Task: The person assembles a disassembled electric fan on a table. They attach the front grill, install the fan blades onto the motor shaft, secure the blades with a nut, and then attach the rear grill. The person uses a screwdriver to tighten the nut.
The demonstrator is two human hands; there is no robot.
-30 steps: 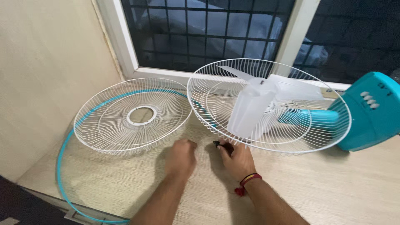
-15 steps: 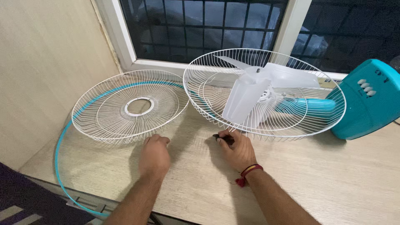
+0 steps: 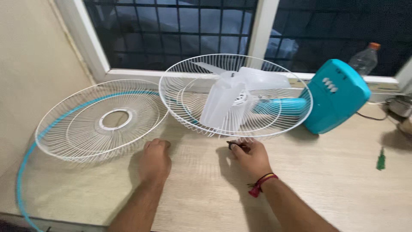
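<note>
Head view has swung right since a second ago, bringing a bottle [image 3: 364, 58] and the teal base [image 3: 336, 96] fully in. The left hand [image 3: 155, 160] has slid back from the loose grille [image 3: 101, 120] and rests fisted on the table [image 3: 326, 180]. The right hand [image 3: 252, 158] stays pinched on a small dark part [image 3: 234, 145] beneath the blade grille [image 3: 235, 96]; what that part is I cannot tell. The teal ring [image 3: 23, 165] is cut off at the bottom left.

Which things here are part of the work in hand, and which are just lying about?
In hand: right hand pinching a small dark part; left hand fisted on the table; fan with rear grille; loose grille; teal rim ring.
Lying about: plastic bottle; small green item.
</note>
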